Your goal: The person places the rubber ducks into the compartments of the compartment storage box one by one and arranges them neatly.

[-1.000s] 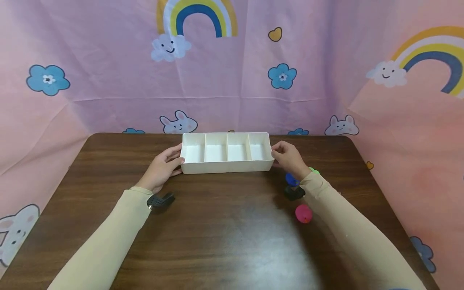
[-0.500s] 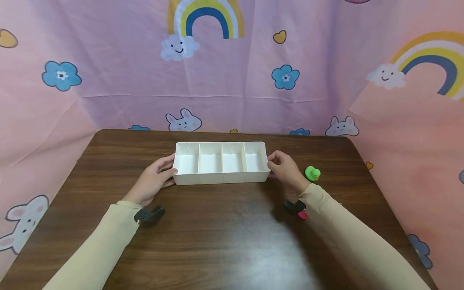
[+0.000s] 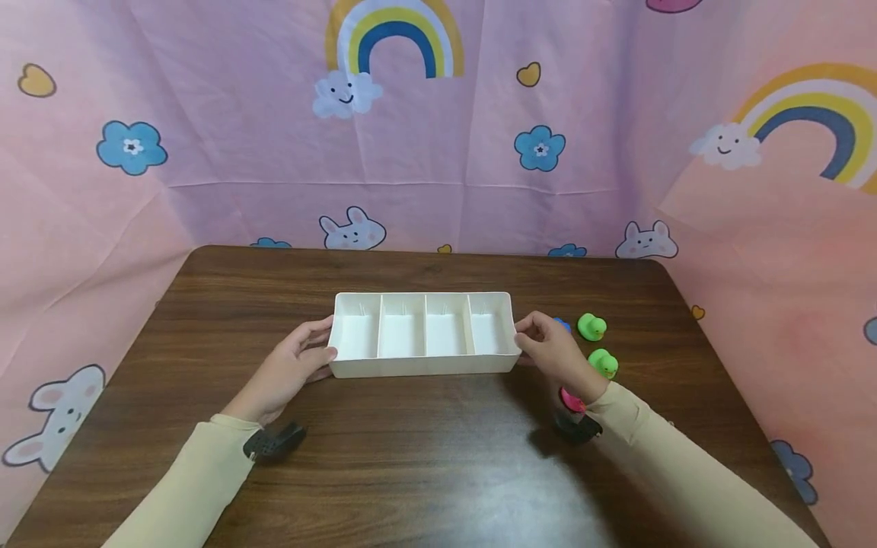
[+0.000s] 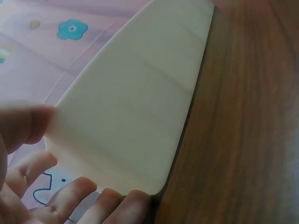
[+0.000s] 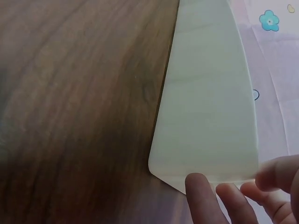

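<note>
A white tray (image 3: 425, 367), split by dividers into several bare compartments, sits across the middle of the table. My left hand (image 3: 284, 373) grips its left end; in the left wrist view the thumb lies at the upper rim and the other fingers (image 4: 72, 196) go along the end wall. At the opposite end my right hand (image 3: 558, 354) holds the tray, thumb at the rim and fingers (image 5: 201, 191) against the end. From the right wrist the long outer wall (image 5: 205, 102) shows close along the wood.
Right of the tray stand two green toy ducks (image 3: 592, 326). Beside my right hand, a blue object (image 3: 562, 324) and a pink one (image 3: 572, 400) are partly hidden by hand and wrist. A patterned cloth (image 3: 425, 152) hangs behind the table (image 3: 384, 472).
Both hands have brought the tray from near the back edge toward me, gripping its ends throughout. The green ducks have come out from behind my right arm.
</note>
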{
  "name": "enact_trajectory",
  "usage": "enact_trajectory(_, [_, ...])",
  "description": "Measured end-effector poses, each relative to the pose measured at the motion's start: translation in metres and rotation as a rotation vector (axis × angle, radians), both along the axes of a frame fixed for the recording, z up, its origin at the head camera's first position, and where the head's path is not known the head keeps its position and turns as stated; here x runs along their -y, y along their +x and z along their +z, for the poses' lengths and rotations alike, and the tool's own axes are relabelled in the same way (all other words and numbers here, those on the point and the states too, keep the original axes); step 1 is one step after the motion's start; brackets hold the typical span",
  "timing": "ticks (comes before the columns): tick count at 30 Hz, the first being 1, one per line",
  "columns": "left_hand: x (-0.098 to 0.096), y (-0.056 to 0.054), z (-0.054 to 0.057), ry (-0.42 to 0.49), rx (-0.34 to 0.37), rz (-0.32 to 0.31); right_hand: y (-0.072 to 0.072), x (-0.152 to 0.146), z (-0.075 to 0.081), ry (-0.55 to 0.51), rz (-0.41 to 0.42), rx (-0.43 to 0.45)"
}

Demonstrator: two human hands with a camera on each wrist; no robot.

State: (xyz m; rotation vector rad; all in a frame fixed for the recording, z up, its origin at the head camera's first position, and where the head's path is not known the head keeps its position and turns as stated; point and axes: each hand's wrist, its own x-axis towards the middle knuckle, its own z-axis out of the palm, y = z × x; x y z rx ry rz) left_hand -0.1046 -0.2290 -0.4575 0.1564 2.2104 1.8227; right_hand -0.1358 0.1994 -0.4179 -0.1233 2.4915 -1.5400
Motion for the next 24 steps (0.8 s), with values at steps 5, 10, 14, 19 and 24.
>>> enact_trajectory(5, [-0.002,0.008,-0.002,0.001,0.0,-0.015,0.008,-0.006,-0.001,-0.033,-0.023,0.041])
enact_trajectory(10, [-0.001,0.01,0.0,-0.001,-0.025,-0.036,0.011,-0.008,-0.002,-0.059,-0.026,0.075])
enact_trajectory(14, [0.003,0.004,0.003,-0.044,-0.05,-0.055,0.01,-0.009,-0.001,-0.053,-0.006,0.089])
enact_trajectory(19, [0.01,-0.012,0.003,-0.057,-0.045,-0.077,0.009,-0.011,0.001,-0.055,0.015,0.111])
enact_trajectory(24, [0.019,-0.027,0.001,0.003,-0.019,-0.102,0.007,-0.011,0.001,-0.073,0.024,0.12])
